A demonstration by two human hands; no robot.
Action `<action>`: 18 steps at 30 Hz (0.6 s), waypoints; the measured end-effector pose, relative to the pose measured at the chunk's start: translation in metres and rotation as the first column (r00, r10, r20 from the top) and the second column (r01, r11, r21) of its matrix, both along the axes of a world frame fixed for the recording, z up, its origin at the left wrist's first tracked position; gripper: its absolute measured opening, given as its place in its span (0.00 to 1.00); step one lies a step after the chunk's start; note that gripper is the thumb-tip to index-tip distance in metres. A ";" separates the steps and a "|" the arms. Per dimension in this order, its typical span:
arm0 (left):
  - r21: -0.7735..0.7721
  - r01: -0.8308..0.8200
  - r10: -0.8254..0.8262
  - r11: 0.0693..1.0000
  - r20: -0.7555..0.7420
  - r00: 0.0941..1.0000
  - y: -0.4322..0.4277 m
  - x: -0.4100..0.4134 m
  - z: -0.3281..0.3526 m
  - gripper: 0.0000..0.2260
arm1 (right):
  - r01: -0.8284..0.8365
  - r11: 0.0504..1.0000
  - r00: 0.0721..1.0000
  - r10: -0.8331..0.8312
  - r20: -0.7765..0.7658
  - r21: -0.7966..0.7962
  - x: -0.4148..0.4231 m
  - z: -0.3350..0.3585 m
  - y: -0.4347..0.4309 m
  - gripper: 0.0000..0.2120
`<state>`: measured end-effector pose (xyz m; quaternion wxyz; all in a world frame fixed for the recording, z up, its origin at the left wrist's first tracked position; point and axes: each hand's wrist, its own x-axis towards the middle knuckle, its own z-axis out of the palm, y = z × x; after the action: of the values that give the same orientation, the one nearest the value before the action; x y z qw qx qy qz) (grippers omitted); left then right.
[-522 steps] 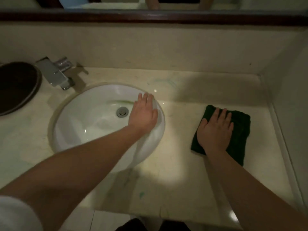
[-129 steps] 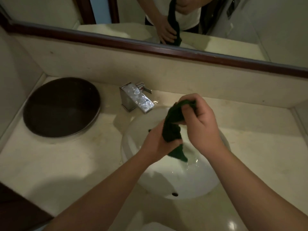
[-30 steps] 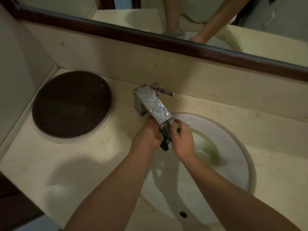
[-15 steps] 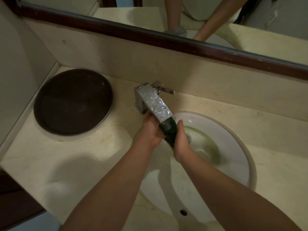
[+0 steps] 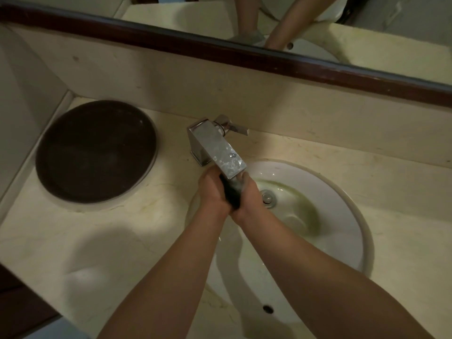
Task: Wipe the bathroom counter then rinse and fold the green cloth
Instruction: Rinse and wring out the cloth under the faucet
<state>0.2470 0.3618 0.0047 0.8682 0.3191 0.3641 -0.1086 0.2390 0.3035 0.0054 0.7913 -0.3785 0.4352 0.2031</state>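
- Cream marble counter [image 5: 102,241] fills the lower left of the frame, with a mirror [image 5: 318,23] in a dark wooden frame running across the top and a round dark tray [image 5: 95,152] at centre left.
- We have the green cloth [image 5: 231,194] bunched into a dark wad at frame centre, just under the spout of the square chrome faucet [image 5: 216,149] and over the white basin [image 5: 318,216].
- Our left hand [image 5: 211,189] and right hand [image 5: 248,195] press together from either side, fingers closed around the cloth, which shows only as a narrow strip between them.
- We judge this to be the rinsing step, with folding not yet done.
- To rinse well, we would keep the wad directly under the spout, squeeze and loosen it by turns, and open out the inner layers so they get flushed too.
- Greenish water pools by the drain [image 5: 268,198]; we would go on until it runs clear, then wring the cloth low in the basin to keep splashes off the counter.
- Whether water is flowing, we cannot tell.
- No brand, label or writing can be read anywhere.
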 end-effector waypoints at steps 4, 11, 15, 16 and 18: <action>-0.030 -0.006 0.006 1.000 -0.007 1.000 -0.005 0.007 0.008 0.15 | 0.074 0.984 0.990 -0.092 -0.104 -0.165 0.008 -0.016 -0.003 0.19; 0.029 -0.052 0.056 0.998 -0.143 0.988 -0.016 0.012 0.006 0.15 | -0.021 0.928 0.999 0.009 -0.034 -0.372 0.009 -0.003 -0.017 0.14; 0.007 -0.046 0.046 0.999 -0.090 0.995 -0.017 0.006 -0.004 0.12 | 0.006 0.845 1.000 -0.021 -0.022 -0.534 0.009 0.002 -0.018 0.14; 0.011 -0.032 0.033 0.999 -0.057 0.998 -0.016 0.003 -0.008 0.10 | 0.043 0.844 0.995 -0.082 -0.049 -0.534 0.008 0.005 -0.019 0.14; 0.122 0.057 -0.057 0.991 -0.001 0.998 -0.013 -0.006 -0.013 0.01 | 0.074 0.857 0.992 -0.114 -0.048 -0.510 0.004 0.008 -0.019 0.14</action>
<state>0.2412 0.3491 -0.0082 0.8441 0.3822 0.3596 -0.1104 0.2427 0.2844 0.0133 0.6557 -0.5433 0.5212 0.0571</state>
